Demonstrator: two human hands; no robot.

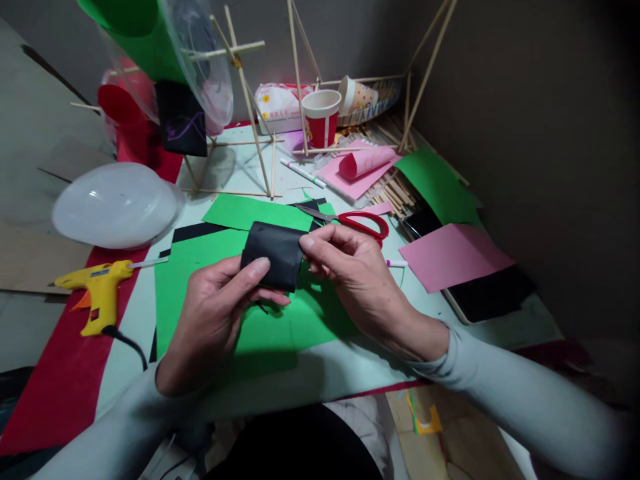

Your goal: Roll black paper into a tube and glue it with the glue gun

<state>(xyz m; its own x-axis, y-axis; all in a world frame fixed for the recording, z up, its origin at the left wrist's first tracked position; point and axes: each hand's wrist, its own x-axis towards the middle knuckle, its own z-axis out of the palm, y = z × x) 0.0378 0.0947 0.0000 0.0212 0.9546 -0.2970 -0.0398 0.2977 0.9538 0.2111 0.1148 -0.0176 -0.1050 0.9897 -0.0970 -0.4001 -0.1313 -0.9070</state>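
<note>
A small piece of black paper [280, 248], curved as if rolled or folded, is held up between my two hands. My left hand [215, 303] grips its left and lower part, with the thumb across the front and fingers behind. At its right edge my right hand [350, 267] pinches with thumb and forefinger. Beneath the hands lie a large green sheet [200, 273] and a green strip [240, 212]. Scissors with red handles [377, 227] rest just beyond my right hand, blades pointing left.
On the left are a yellow glue gun [107, 287] and a translucent white dome [115, 207]. Frames of wooden sticks [255, 133] stand behind, near a red paper cup [321, 123]. Pink paper [450, 257] and a bundle of sticks [393, 190] lie right.
</note>
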